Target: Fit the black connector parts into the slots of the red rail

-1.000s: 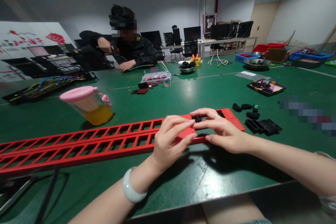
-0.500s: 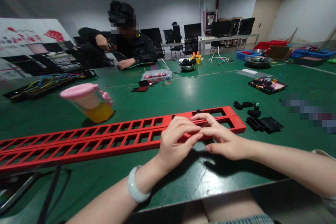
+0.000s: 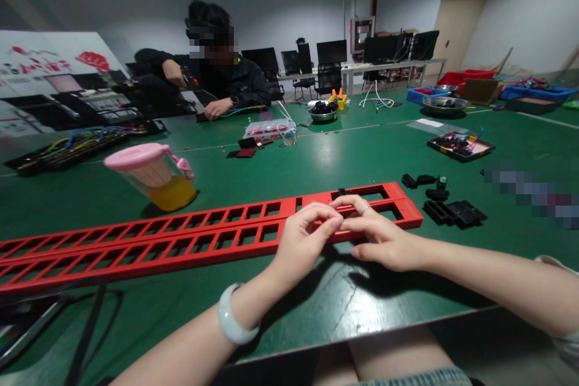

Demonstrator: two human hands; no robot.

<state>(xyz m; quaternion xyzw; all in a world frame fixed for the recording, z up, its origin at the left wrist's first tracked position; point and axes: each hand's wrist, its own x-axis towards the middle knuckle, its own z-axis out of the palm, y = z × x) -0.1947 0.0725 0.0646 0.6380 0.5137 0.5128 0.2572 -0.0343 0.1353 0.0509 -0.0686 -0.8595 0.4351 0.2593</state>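
A long red slotted frame lies flat across the green table. Both my hands meet over its right part. My left hand, with a pale bangle on the wrist, has its fingers curled and pinched on the frame's middle rail. My right hand, a ring on one finger, lies over the near rail with its fingers pressed together and the thumb under the edge. Whether anything small sits under the fingertips is hidden. A small black piece sits at the frame's far rail.
Loose black plastic parts lie right of the frame. A pink-lidded jug with yellow liquid stands to the left. A black tray of parts, a clear box and a metal bowl sit farther back. A person works across the table.
The frame's right end was tilted up with a black clip showing between my fingertips; it now lies flat and the clip is out of sight. Both hands have drawn closer to me.
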